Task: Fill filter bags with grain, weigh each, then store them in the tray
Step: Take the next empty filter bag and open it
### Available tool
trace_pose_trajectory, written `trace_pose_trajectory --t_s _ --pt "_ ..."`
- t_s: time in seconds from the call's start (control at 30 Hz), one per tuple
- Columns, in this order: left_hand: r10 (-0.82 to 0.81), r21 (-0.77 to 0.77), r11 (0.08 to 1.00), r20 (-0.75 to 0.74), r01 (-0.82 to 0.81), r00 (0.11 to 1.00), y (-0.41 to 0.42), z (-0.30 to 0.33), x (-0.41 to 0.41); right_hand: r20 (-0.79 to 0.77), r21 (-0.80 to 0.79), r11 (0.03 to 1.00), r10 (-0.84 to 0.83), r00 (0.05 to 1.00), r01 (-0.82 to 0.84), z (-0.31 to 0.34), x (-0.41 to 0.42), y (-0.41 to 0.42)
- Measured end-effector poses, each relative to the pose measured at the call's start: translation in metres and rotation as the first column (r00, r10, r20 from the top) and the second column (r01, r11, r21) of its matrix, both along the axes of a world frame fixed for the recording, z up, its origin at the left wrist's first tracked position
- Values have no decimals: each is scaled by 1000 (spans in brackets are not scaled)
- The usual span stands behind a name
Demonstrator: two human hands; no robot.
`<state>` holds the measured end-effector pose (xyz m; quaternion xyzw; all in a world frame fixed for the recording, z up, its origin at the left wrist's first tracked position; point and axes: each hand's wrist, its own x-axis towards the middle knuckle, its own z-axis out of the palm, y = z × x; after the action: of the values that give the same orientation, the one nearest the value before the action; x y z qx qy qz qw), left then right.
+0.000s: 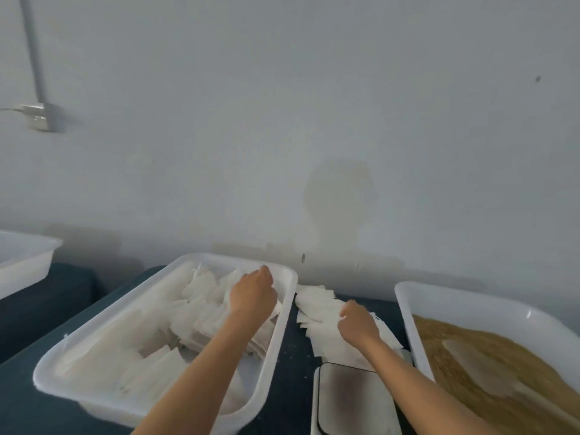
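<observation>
An empty filter bag appears to be pinched at its edge by the right hand [356, 321], from the loose pile of flat bags [326, 312] spread on the dark desk [292, 390] between the two trays, near the desk's far edge; the fingers are curled onto the paper, though the exact hold is blurred. The left hand [252, 293] is lowered, fingers bent, into the far right corner of the storage tray [276, 356], and whether a bag is gripped cannot be told. Filled bags [201, 315] are seen stacked in rows there. The bags are judged light, thin and limp, best taken by a corner. Grain [489, 368] is held in the tray [439, 296] at the desk's right edge. A scale [354, 400] is set at the near edge.
</observation>
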<state>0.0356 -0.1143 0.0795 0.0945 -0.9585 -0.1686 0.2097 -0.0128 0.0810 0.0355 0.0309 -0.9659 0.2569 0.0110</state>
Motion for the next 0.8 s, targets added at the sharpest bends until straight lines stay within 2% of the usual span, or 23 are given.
trace_pose_trajectory --t_s 0.1,0.27,0.5,0.8 --pt "-53 -11 999 14 53 998 22 -13 -5 64 156 988 -6 998 -4 -14 -5 20" --pt "-89 -10 996 13 89 996 39 -32 -9 173 303 953 -21 985 -33 -23 -7 27" --pt "-106 14 994 -32 107 994 38 -42 -10 161 429 897 43 986 -109 -27 -10 26" --pt "-91 38 995 -57 94 994 41 -47 -10 180 593 767 171 969 -245 -28 -14 25"
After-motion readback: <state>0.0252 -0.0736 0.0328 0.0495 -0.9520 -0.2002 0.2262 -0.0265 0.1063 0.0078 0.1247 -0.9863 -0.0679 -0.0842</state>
